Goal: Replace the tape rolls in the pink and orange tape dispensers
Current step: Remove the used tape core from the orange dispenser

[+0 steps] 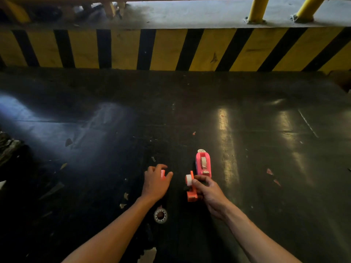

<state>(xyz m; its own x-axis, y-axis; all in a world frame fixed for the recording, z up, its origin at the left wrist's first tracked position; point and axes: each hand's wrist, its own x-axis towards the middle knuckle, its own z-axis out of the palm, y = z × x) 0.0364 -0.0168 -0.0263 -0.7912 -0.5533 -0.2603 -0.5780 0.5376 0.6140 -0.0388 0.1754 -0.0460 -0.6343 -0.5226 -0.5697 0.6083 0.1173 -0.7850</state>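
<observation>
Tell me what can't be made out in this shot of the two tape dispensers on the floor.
All in the head view:
- Small orange-pink piece in the left hand: curled fingers cover most of it, so what it is stays unclear.
- Orange plastic tape dispenser: the right hand hides its right side.
- Pink plastic tape dispenser: too small to read its cutter.
- Clear ring-shaped tape roll: dim, remaining tape unreadable.
</observation>
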